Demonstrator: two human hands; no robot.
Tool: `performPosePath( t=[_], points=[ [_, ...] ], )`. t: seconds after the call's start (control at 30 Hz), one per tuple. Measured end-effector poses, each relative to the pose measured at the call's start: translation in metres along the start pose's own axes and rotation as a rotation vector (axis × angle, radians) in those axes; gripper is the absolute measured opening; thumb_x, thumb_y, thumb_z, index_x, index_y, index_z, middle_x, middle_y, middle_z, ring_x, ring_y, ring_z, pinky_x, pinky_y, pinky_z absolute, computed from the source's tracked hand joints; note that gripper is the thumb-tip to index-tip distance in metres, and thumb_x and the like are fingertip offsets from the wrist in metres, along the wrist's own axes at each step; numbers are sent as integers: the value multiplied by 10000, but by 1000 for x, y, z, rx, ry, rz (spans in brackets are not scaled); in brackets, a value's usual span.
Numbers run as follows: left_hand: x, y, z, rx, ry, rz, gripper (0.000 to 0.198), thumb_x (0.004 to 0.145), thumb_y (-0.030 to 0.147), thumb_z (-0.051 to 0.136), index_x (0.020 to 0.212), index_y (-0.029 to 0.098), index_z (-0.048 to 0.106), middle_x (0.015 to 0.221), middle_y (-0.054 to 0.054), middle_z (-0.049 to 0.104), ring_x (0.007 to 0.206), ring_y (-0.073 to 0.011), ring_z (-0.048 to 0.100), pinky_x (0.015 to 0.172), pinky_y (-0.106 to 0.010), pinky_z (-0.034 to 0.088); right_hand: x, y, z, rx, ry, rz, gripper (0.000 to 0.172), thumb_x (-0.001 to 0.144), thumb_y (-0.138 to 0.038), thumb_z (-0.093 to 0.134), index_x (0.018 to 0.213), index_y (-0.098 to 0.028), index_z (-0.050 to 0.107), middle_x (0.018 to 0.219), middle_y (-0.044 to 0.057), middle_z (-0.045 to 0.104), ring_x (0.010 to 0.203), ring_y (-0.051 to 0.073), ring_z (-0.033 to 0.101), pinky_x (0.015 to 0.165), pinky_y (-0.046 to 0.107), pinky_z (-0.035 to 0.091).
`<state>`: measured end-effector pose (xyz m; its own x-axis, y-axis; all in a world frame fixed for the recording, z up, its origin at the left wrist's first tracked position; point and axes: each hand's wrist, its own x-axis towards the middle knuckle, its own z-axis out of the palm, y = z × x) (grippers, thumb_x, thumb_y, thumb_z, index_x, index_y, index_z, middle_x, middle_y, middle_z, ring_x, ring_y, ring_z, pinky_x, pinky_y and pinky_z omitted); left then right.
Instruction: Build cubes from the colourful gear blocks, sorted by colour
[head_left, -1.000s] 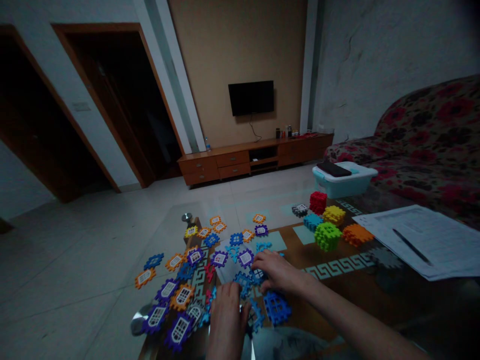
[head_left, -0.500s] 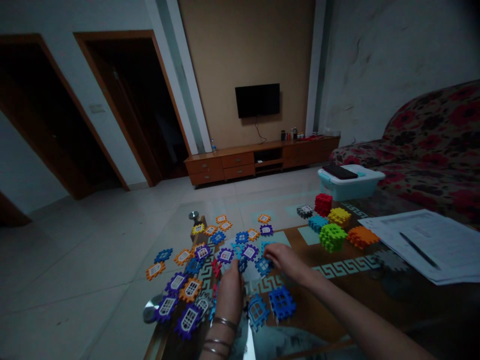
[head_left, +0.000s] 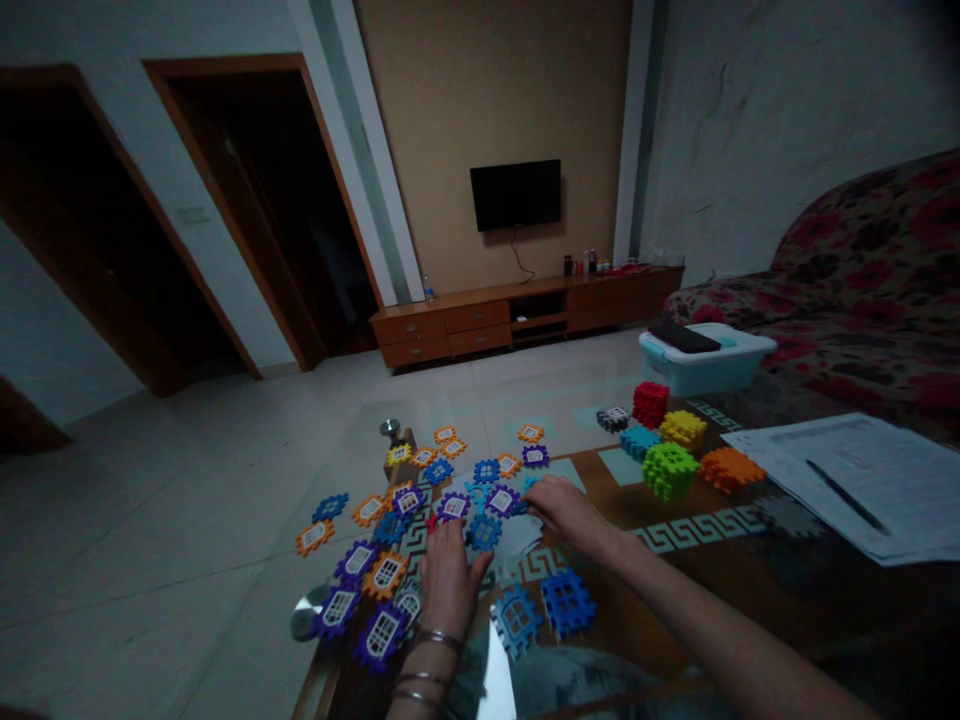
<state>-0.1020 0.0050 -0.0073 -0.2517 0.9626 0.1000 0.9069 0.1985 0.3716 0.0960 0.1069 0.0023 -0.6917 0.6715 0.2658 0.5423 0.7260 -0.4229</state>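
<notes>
The left hand (head_left: 448,580) is lying on the flat toy pieces (head_left: 386,575) near the left edge of the table (head_left: 712,570), fingers a little spread. The right hand (head_left: 564,508) is touching pieces too; I cannot tell if its fingers are pinching. A blue piece (head_left: 484,531) is lying between the hands. The pieces are looking light, thin and stiff, easiest to grab by their bumpy edges. Cubes (head_left: 669,470) and papers (head_left: 862,480) are sitting well apart, not blocking.

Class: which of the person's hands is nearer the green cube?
Right. The right hand lies just left of the green cube; the left hand rests farther left, among the flat tiles.
</notes>
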Motion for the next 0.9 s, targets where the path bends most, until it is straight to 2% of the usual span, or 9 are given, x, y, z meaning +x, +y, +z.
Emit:
performPosePath(
  t=[0.1, 0.2, 0.4, 0.5, 0.6, 0.73, 0.9],
  points=[
    [3, 13, 8, 55, 2, -27, 483, 811, 329, 574, 1251, 158, 472, 1265, -123, 561, 1224, -290, 462, 981, -411, 386, 3, 0, 3, 185, -14, 47, 206, 865, -148, 589, 1039, -201, 687, 994, 67, 732, 893, 210, 645, 786, 298, 475],
    [7, 20, 11, 98, -18, -43, 509, 799, 283, 576, 1276, 155, 453, 1280, -121, 552, 1229, -297, 448, 987, -418, 371, 4, 1, 7, 195, -53, 53, 214, 810, -143, 647, 1009, -192, 709, 988, 81, 736, 896, 220, 654, 791, 295, 482],
    [13, 10, 13, 35, -45, 5, 573, 757, 180, 556, 1309, 107, 422, 1277, -134, 550, 1220, -279, 458, 1044, -381, 354, 2, 3, 5, 161, -42, 67, 272, 766, -92, 660, 1020, -177, 711, 1017, 106, 727, 928, 238, 653, 833, 329, 491],
    [13, 7, 11, -27, -32, 52, 591, 726, 168, 550, 1293, 65, 416, 1254, -162, 539, 1195, -283, 473, 1044, -406, 377, 2, 4, 0, 175, 16, 109, 245, 783, -80, 620, 982, -186, 716, 1004, 96, 737, 937, 236, 660, 851, 350, 494],
    [11, 14, 6, -158, -38, 184, 601, 716, 168, 537, 1297, 104, 398, 1266, -143, 519, 1204, -256, 474, 1063, -423, 386, 1, 7, -5, 213, 109, 152, 233, 806, -79, 577, 951, -195, 717, 985, 75, 744, 940, 223, 663, 857, 350, 495],
    [13, 34, -1, -304, -186, 340, 674, 656, 80, 536, 1309, 150, 385, 1270, -117, 516, 1225, -217, 463, 1094, -402, 377, -2, 12, -9, 224, 124, 177, 228, 792, -66, 579, 922, -183, 725, 973, 80, 748, 926, 222, 667, 847, 339, 495],
    [21, 49, 0, -305, -339, 369, 666, 625, 13, 584, 1262, 153, 447, 1289, -120, 510, 1241, -218, 446, 1099, -380, 362, -8, 16, -12, 210, 109, 173, 242, 791, -69, 579, 950, -185, 722, 982, 77, 743, 929, 221, 664, 846, 339, 490]
  ],
)
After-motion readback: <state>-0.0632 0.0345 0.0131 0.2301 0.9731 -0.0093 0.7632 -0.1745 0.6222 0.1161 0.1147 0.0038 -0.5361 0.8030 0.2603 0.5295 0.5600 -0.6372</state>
